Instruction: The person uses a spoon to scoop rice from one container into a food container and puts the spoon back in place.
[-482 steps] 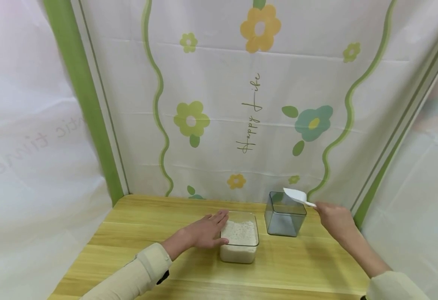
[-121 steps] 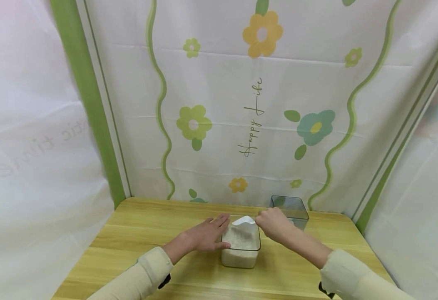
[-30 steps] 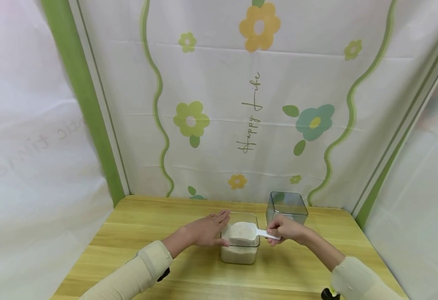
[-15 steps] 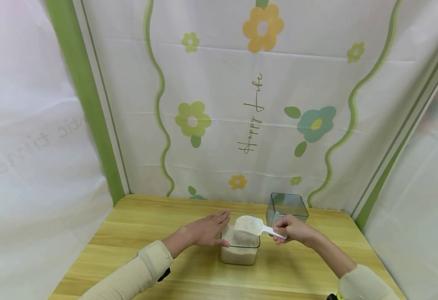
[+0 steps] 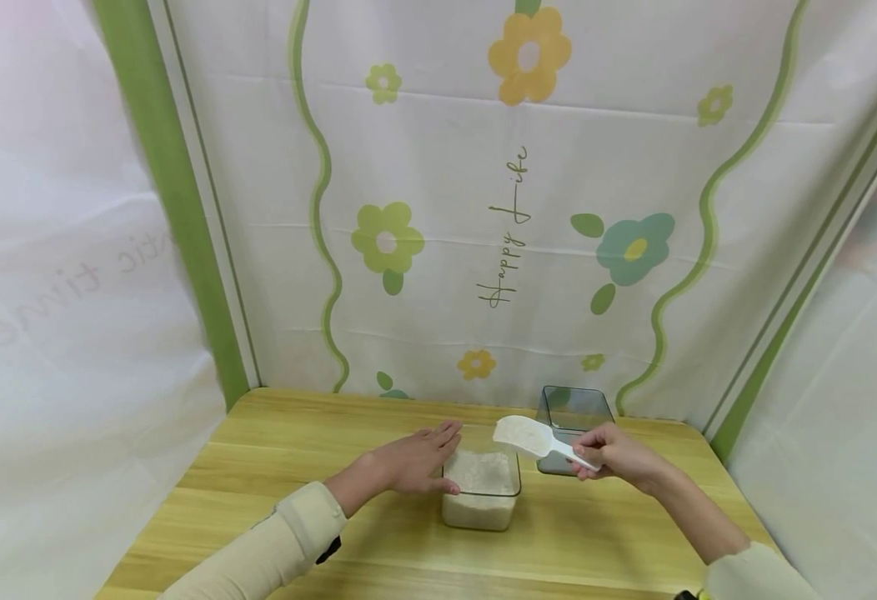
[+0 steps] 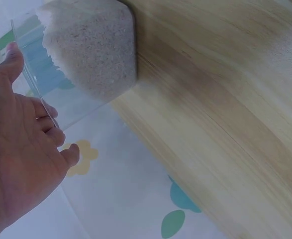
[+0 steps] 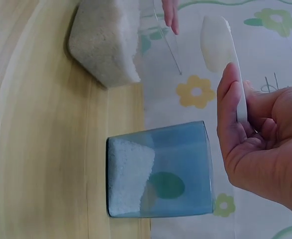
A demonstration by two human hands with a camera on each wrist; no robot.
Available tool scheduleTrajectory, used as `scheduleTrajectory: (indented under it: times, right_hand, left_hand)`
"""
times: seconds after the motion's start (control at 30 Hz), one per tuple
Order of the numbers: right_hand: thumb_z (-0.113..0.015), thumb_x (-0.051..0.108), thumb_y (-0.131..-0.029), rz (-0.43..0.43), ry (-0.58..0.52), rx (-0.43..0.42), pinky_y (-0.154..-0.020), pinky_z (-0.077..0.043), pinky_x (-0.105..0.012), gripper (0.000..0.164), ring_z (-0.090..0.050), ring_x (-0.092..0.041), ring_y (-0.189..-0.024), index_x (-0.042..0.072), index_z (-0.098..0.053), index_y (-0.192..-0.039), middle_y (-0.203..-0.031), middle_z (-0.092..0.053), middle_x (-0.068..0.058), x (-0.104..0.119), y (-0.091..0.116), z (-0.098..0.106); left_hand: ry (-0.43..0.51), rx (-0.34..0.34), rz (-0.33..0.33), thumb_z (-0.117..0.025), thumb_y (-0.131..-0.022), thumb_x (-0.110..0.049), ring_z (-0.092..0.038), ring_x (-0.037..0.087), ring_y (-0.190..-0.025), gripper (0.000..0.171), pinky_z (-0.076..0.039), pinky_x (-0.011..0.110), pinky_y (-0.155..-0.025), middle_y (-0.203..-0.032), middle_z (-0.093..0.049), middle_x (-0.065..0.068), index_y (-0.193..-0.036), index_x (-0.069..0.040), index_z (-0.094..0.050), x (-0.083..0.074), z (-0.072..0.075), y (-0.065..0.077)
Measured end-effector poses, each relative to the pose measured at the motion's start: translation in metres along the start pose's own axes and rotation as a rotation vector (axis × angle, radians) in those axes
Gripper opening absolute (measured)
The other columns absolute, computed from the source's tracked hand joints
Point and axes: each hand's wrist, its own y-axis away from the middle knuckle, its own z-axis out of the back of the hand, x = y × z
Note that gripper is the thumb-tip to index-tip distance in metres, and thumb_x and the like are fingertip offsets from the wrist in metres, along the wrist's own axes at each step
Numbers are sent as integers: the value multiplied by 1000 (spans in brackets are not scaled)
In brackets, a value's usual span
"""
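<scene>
In the head view a clear square container (image 5: 483, 493) holds white, rice-like grain (image 5: 479, 472). My left hand (image 5: 412, 463) rests on its left rim with fingers extended; the left wrist view shows the fingertips touching the clear wall (image 6: 76, 108). My right hand (image 5: 620, 455) pinches the handle of a white scoop (image 5: 525, 435) loaded with grain. The scoop hangs above the clear container's right rim, near a blue-tinted square container (image 5: 553, 457). In the right wrist view the blue-tinted container (image 7: 188, 149) has white grain in its bottom part, beside and below the scoop.
Both containers stand on a wood-grain table (image 5: 318, 450). Behind it hangs a white curtain (image 5: 438, 325) printed with flowers, and more white curtain encloses the left and right sides.
Over the last second the loaded scoop has risen from the clear container and moved right, toward the blue-tinted one. Four seconds ago it was down in the grain. The left hand keeps its place.
</scene>
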Motion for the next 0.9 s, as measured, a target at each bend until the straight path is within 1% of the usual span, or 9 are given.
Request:
scheduleTrajectory:
  times: [0.2, 0.4, 0.5, 0.63, 0.83, 0.9]
  right_hand:
    - [-48, 10, -105, 15, -5, -16, -70, -58, -22, 33, -68, -8, -77, -19, -61, -113, -86, -68, 0, 0, 11, 13]
    - [-48, 11, -106, 15, -18, -59, -69, -57, -19, 27, -68, -7, -77, -10, -66, -107, -86, -69, 1, 0, 21, 28]
    - [-47, 10, -106, 4, -22, -91, -69, -57, -18, 26, -68, -6, -78, -8, -66, -108, -87, -69, 1, -1, 26, 35]
    - [-45, 10, -106, -28, -5, -133, -69, -56, -18, 29, -68, -6, -79, -12, -64, -113, -88, -69, 2, -1, 30, 45]
    - [-44, 7, -106, -79, 29, -204, -69, -56, -18, 38, -68, -5, -78, -27, -51, -122, -87, -71, 3, -4, 34, 59]
    - [-43, 5, -105, -90, 46, -225, -69, -56, -19, 39, -68, -5, -78, -29, -48, -124, -87, -71, 3, -6, 34, 64]
  left_hand:
    - [3, 2, 2, -31, -98, -69, -11, 26, -157, 90, -26, 41, -123, -169, -5, 12, -160, -5, -16, 0, 0, 0]
    - [-2, 1, 0, -30, -98, -68, -11, 26, -157, 90, -27, 42, -123, -169, -7, 14, -160, -4, -16, -1, 1, 1]
    - [0, 0, 1, -31, -99, -68, -11, 26, -157, 89, -27, 42, -123, -169, -7, 14, -160, -4, -17, -2, 3, 2]
    - [-2, -3, 1, -32, -99, -67, -11, 25, -157, 89, -28, 41, -123, -169, -8, 15, -160, -4, -17, -3, 3, 3]
    - [2, -5, -2, -33, -99, -67, -11, 25, -157, 89, -28, 42, -123, -169, -6, 13, -160, -4, -17, -3, 4, 3]
    - [4, -4, -1, -32, -99, -67, -10, 25, -157, 89, -28, 42, -123, -169, -5, 12, -160, -4, -17, -3, 3, 3]
